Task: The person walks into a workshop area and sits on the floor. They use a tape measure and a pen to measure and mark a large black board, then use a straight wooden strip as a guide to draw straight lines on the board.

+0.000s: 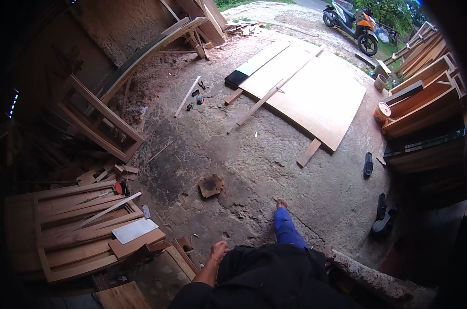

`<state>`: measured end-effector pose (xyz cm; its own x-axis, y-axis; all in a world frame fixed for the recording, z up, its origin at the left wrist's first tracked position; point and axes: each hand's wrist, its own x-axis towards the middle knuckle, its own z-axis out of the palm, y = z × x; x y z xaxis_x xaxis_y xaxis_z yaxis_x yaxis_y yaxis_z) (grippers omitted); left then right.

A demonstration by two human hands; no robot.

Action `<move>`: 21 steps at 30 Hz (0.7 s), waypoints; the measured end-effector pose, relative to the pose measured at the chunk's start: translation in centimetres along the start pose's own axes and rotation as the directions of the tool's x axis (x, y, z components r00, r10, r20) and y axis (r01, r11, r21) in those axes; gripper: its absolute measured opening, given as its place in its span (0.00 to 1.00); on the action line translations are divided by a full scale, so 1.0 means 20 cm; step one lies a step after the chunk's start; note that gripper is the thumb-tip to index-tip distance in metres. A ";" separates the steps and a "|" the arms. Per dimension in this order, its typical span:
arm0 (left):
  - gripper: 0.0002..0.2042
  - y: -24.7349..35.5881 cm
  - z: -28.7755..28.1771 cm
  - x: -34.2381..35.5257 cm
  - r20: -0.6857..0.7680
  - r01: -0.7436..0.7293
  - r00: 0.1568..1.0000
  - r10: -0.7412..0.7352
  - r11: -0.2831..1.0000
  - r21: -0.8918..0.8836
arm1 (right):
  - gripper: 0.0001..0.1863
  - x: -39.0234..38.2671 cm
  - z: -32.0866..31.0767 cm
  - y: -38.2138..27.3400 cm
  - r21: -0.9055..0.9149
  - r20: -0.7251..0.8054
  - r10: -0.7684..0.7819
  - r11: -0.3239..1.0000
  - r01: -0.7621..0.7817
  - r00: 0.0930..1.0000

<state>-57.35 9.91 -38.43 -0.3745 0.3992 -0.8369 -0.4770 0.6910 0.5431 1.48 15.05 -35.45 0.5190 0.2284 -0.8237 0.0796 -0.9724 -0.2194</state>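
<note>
Timber pieces [185,255] lie at lower left, near the left hand [219,250], whose fingers are loosely curled; whether they grip anything cannot be told. Beyond, a pale panel [316,90] appears already laid flat on wooden bearers [309,153], a batten [259,105] across it; no fastening shows. The right hand is out of sight; glare washes out the panel's surface.

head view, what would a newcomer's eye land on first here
Probably the big pale board, lying flat and brightly lit, above and right of centre. Next might come the orange-and-white scooter at the top right. Nearer, the person's left hand shows at the bottom, beside their dark top.
</note>
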 end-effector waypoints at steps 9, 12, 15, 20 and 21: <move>0.31 1.16 0.15 -0.11 0.461 0.158 0.886 0.040 0.910 -0.384 | 0.17 0.62 0.64 -2.08 -0.253 0.032 -0.398 0.884 0.393 0.917; 0.30 1.43 0.14 -0.02 0.548 0.080 0.831 0.097 0.954 -0.289 | 0.20 0.49 1.01 -2.99 -0.131 0.080 -0.647 0.747 0.651 0.758; 0.26 1.61 0.00 0.15 0.470 -0.055 0.880 0.065 0.998 -0.035 | 0.20 0.02 1.61 -3.58 0.061 0.291 -0.747 0.638 0.768 0.598; 0.21 2.07 -0.30 0.54 0.384 -0.239 0.904 0.186 0.966 0.094 | 0.23 -0.59 2.43 -3.84 0.091 0.511 -0.790 0.440 0.893 0.337; 0.20 2.27 -0.32 0.53 0.381 -0.316 0.895 0.232 0.932 0.176 | 0.24 -0.60 2.52 -3.81 0.036 0.579 -0.723 0.486 0.873 0.378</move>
<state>-87.96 41.64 -22.15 -0.1429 0.7471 -0.6492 -0.1866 0.6238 0.7590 -53.68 88.93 -35.22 -0.3538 0.8169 -0.4554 0.4612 -0.2712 -0.8448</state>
